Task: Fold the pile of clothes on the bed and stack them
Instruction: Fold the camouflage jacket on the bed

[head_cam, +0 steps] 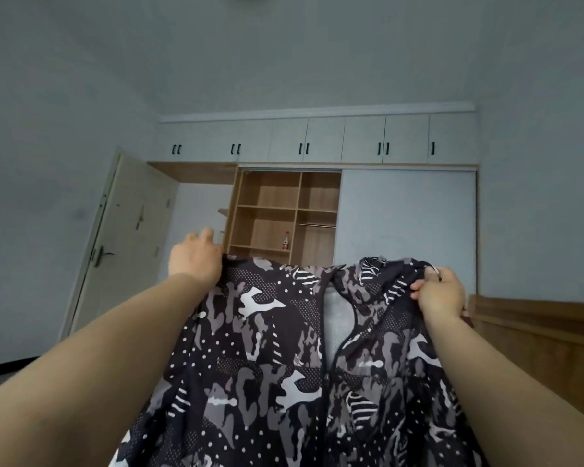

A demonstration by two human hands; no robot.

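A jacket (284,358) hangs in the air between both raised hands, in front of the wardrobe (284,214). It is thin and dark, printed with grey and white camouflage shapes, dots and stripes, with a zip down the middle left open at the top over a pale grey lining. The left hand (196,261) grips one shoulder; the right hand (440,293) pinches the other, fabric bunched in its fingers.

Your left hand (194,261) and right hand (440,293) hold the jacket (284,365) up between them; behind it stands the wardrobe (317,183), a bottle (286,241) on its shelf, the door (122,237) to the left.
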